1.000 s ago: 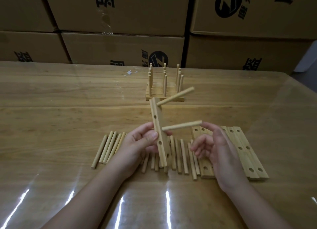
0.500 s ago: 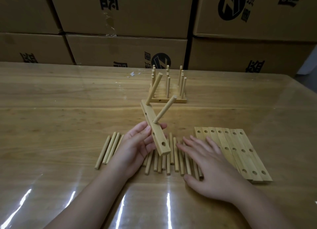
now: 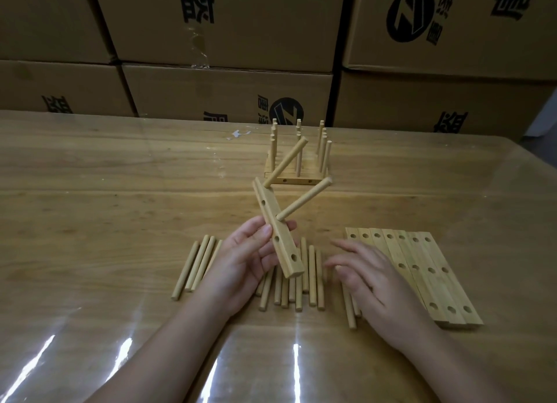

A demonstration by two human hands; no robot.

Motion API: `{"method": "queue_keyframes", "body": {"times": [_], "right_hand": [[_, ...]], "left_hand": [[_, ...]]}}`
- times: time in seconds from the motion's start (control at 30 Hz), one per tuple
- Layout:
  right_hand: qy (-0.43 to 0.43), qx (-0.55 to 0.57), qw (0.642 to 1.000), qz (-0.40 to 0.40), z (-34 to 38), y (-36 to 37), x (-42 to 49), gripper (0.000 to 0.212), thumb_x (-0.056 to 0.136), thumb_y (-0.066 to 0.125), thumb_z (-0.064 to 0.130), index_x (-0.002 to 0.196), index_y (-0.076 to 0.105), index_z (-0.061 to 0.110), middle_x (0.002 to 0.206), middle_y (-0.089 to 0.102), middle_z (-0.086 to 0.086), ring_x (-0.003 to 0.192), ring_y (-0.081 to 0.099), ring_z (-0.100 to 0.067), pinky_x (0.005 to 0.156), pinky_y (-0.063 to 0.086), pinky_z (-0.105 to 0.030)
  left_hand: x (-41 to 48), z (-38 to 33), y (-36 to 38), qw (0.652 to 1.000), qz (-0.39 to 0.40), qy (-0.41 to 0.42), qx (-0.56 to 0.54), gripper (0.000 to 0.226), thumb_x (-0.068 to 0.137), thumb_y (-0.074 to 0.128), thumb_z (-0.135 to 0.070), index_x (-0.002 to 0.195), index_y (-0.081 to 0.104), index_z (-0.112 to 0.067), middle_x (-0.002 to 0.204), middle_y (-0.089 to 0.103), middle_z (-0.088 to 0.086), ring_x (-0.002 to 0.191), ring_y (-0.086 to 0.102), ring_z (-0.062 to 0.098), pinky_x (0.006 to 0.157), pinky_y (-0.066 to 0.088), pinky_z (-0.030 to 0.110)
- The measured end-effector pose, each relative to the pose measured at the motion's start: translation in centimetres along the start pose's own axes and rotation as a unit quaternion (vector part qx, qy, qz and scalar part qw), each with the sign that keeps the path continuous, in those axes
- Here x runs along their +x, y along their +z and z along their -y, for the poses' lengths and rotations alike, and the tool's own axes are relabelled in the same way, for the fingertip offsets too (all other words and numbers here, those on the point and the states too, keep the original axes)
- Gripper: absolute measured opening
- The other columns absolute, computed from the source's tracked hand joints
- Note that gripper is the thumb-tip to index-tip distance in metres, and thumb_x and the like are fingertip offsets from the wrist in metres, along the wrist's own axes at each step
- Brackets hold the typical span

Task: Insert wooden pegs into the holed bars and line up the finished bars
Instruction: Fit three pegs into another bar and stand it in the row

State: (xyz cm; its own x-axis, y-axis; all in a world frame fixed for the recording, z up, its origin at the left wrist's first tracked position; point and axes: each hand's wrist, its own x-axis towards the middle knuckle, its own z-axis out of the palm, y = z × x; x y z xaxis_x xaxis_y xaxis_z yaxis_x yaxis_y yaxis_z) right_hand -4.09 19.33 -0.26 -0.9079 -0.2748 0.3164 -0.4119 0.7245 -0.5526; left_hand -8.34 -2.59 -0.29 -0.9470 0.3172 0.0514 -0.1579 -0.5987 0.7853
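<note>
The left grip [image 3: 244, 261] curls round the middle of a tilted bar [image 3: 278, 236], held above the bench [image 3: 90, 191] near its front edge, with two seated pegs [image 3: 304, 203] and its low hole empty. The right grip [image 3: 379, 285], fingers straight and empty, is over the loose pegs [image 3: 312, 276]. The wood looks light, stiff and smooth: pinch a peg mid-length.

Pale yellow-tan wooden pegs [image 3: 312, 277] and bars [image 3: 434, 270], brown wood-grain surface [image 3: 120, 209] with glossy sheen, brown cardboard boxes [image 3: 229, 92] printed black

Left hand [image 3: 245, 262] raised, gripping holed bar [image 3: 286, 261], right hand [image 3: 372, 282] palm down, fingers extended
</note>
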Motion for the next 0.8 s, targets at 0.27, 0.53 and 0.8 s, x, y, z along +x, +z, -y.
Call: {"method": "queue_keyframes", "body": {"times": [0.27,0.53,0.8], "right_hand": [[0.054,0.158,0.978,-0.126,0.3,0.1,-0.1,0.032,0.098,0.032,0.037,0.090,0.061,0.029,0.073,0.064,0.006,0.061,0.059,-0.011,0.059,0.048,-0.033],[0.112,0.350,0.914,-0.171,1.2,-1.1,0.2,0.031,0.085,0.049,0.043,0.082,0.063,0.016,0.061,0.059,0.001,0.061,0.056,-0.005,0.063,0.045,-0.008],[0.108,0.396,0.907,-0.096,1.7,-0.7,0.1,0.026,0.079,0.051,0.030,0.095,0.065,0.015,0.073,0.069,-0.005,0.071,0.066,-0.012,0.066,0.050,-0.015]], "left_hand": [[0.1,0.1,0.0,1.000,-0.019,-0.007,-0.018,0.038,0.072,0.071,-0.011,0.110,0.069,-0.007,0.115,0.067,0.019,0.099,0.069,0.027,0.077,0.057,0.031],[0.2,-0.1,-0.2,1.000,-0.016,-0.002,-0.025,0.039,0.079,0.064,-0.013,0.118,0.064,-0.014,0.113,0.067,0.012,0.098,0.068,0.028,0.064,0.058,0.033],[0.3,0.0,-0.3,1.000,0.014,-0.001,-0.014,0.042,0.078,0.065,-0.014,0.120,0.066,-0.022,0.115,0.068,0.007,0.104,0.067,0.025,0.065,0.059,0.033]]}}
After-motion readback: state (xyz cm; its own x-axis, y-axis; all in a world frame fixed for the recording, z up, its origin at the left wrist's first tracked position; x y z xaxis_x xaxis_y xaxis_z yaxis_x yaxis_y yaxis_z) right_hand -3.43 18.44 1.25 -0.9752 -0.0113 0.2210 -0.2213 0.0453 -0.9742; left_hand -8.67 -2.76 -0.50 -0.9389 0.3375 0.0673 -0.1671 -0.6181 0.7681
